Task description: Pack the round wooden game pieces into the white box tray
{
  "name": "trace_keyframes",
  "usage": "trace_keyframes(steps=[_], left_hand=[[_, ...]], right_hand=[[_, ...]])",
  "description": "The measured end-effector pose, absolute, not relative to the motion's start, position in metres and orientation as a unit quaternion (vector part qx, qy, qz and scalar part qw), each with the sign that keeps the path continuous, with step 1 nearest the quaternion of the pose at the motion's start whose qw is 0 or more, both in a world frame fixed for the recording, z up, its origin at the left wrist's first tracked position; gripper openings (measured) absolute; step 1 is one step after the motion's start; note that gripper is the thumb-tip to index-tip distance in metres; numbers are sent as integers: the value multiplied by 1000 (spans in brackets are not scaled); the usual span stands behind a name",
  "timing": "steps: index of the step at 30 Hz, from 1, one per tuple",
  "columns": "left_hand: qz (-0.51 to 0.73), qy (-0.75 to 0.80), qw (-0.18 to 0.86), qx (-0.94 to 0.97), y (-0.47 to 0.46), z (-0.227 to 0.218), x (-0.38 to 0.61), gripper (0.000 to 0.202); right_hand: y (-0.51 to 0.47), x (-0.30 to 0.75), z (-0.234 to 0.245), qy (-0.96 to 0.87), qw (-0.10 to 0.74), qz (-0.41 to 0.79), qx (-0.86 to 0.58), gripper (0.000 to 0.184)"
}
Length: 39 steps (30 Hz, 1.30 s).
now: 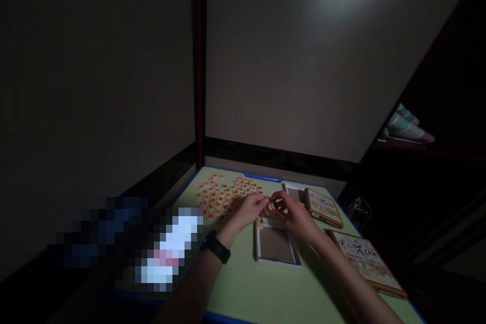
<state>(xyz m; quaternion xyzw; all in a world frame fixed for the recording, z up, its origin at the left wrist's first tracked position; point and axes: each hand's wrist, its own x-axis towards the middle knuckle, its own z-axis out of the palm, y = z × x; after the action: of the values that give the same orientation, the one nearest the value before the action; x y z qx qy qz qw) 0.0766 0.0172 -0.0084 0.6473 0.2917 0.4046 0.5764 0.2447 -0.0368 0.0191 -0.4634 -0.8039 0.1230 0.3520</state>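
Both my hands meet over a green table (pixel 266 288). My left hand (pixel 248 211), with a black watch (pixel 215 247) on its wrist, is closed in a pinch on a small round wooden disc (pixel 272 204). My right hand (pixel 291 211) is curled and pinches the same small stack of discs from the other side. Another disc (pixel 260 221) lies just below them at the top of an open shallow box tray (pixel 276 248). Several round pieces with red and black marks (pixel 222 193) lie spread on the table to the left of my hands.
Two flat wooden boxes with decorated lids lie to the right: a smaller one (pixel 323 206) and a larger one (pixel 366 262) near the table's right edge. A pixelated blurred patch (pixel 167 248) covers the left. Walls stand close behind; folded cloth (pixel 406 125) rests on a dark shelf.
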Motion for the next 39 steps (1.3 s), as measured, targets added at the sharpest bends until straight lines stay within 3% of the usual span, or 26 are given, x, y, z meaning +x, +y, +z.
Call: trace_keyframes(steps=[5, 9, 14, 18, 22, 25, 29, 34, 39], left_hand=[[389, 259, 642, 608, 14, -14, 78, 41], [404, 278, 644, 587, 17, -19, 78, 43], [414, 277, 652, 572, 18, -17, 74, 51], [427, 281, 667, 542, 16, -13, 73, 46], [441, 292, 671, 520, 12, -9, 74, 37], [446, 304, 664, 518, 9, -5, 73, 37], [424, 312, 632, 569, 9, -4, 72, 39], [401, 307, 588, 632, 14, -8, 73, 37], [367, 383, 411, 741, 14, -2, 65, 29]], right_hand=[[-39, 249, 12, -780, 380, 154, -473, 19], [-41, 253, 12, -765, 405, 196, -461, 21], [-36, 262, 9, -729, 439, 140, -506, 22], [-29, 264, 1, -681, 439, 192, -554, 21], [-35, 254, 2, -687, 408, 187, -571, 19], [-47, 244, 9, -726, 360, 94, -579, 17], [-56, 236, 11, -773, 280, -36, -568, 29], [-55, 238, 9, -790, 198, -93, -573, 21], [-58, 239, 15, -810, 151, -49, -565, 20]])
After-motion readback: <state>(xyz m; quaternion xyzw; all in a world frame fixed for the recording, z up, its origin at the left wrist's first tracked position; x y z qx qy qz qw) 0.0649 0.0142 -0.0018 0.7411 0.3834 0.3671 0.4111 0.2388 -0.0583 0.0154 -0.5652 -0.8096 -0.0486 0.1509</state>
